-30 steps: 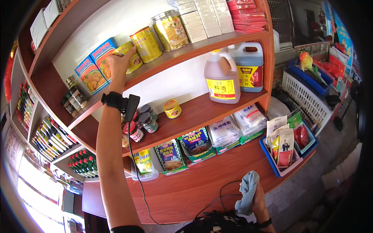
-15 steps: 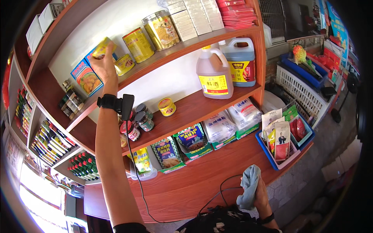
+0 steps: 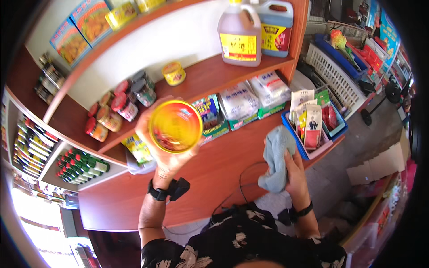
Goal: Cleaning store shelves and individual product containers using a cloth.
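Observation:
In my left hand [image 3: 166, 161] is a round yellow can [image 3: 176, 127], held up close with its flat end facing me and the fingers wrapped around its side. Lower right, my right hand [image 3: 296, 175] grips a crumpled grey-blue cloth [image 3: 277, 157], apart from the can. Behind the can, a similar small yellow can [image 3: 173, 73] stands on the middle shelf. Two more yellow cans, one of them a short can [image 3: 121, 16], sit on the shelf above, beside blue boxes [image 3: 90, 21] with food pictures.
Several lidded jars [image 3: 124, 106] stand left on the middle shelf; a large jug [image 3: 240, 38] of brownish liquid and a darker jug [image 3: 275, 31] are at right. Bagged packets [image 3: 241, 100] line the wooden counter [image 3: 210, 178]. A blue tray [image 3: 304, 154] of packets sits at its right end.
My left hand has come down from the upper shelf, bringing the yellow can close to me. The right hand with the cloth has risen slightly. The view has tilted downward.

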The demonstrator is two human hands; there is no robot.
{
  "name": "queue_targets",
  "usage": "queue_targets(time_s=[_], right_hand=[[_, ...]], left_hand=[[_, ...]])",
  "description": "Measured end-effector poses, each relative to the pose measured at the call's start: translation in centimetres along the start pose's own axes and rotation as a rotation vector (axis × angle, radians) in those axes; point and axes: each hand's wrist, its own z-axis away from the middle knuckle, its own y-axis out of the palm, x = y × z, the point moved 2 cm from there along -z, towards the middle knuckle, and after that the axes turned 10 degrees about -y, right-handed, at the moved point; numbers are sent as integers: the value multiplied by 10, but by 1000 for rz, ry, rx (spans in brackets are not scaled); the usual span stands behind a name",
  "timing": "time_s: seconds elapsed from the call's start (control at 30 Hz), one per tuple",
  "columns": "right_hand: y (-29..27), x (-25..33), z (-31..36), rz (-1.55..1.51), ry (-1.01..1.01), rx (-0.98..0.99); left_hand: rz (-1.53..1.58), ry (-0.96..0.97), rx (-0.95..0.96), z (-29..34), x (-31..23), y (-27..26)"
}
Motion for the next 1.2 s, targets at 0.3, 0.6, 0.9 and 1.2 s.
queue_targets(time_s=[0.3, 0.6, 0.9, 1.2], right_hand=[[128, -6, -39, 895, -732, 632], [166, -69, -48, 1050, -697, 702], [149, -118, -55, -54, 199, 344], [115, -120, -55, -187, 491, 356]], left_hand=[[-93, -305, 29, 62, 22, -6], [-241, -388, 233, 109, 53, -42], [-151, -383, 35, 96, 31, -51], [152, -437, -15, 84, 45, 24]])
